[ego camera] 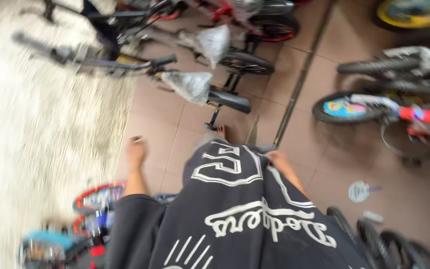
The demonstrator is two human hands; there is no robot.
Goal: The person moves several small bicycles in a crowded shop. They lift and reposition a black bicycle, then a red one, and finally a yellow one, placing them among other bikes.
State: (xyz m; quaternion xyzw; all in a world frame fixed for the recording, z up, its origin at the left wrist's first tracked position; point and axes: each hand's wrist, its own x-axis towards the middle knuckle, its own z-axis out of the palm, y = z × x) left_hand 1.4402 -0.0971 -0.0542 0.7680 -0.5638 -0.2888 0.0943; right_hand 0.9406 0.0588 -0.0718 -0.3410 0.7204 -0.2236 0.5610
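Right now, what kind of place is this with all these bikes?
Probably a bicycle shop or repair place. Several bikes stand on the tiled floor, one bicycle has its saddle in plastic wrap like new stock, and a children's bike lies at the right.

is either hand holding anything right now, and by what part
The left hand hangs apart from everything, holding nothing. The right hand pinches the hem of the black printed shirt; motion blur hides the finger detail.
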